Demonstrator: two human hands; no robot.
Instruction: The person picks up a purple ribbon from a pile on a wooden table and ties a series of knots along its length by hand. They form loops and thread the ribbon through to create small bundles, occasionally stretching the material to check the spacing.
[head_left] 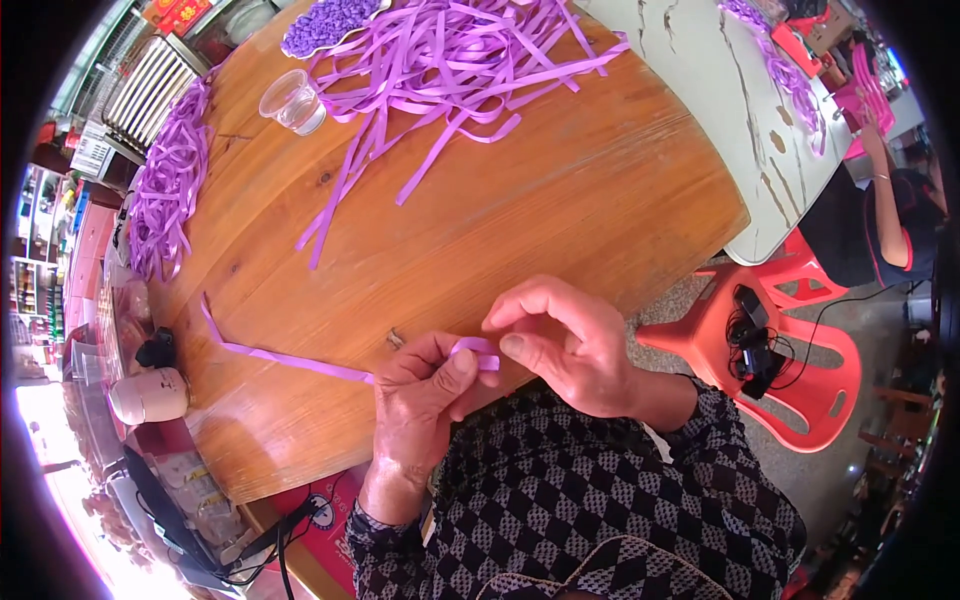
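One loose pinch away

Head view: left hand (415, 392) pinches a purple ribbon (290, 359), tail running toward ten o'clock across the counter (500, 220). Right hand (585, 365): fingers slightly parted, looks empty. If the left pinch slackens, it could slip.

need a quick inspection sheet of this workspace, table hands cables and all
Surface: brown wooden table, scuffed.
Job's things: purple ribbon, trailing across the table; purple ribbon heap farther off.
Clutter: clear cup near the heap; pale jar by the left edge.
Hands: left hand pinches the ribbon; right hand beside it, seemingly empty.
Cables: black cable bundle on a red stool.
Surroundings: pale table and another person at right.
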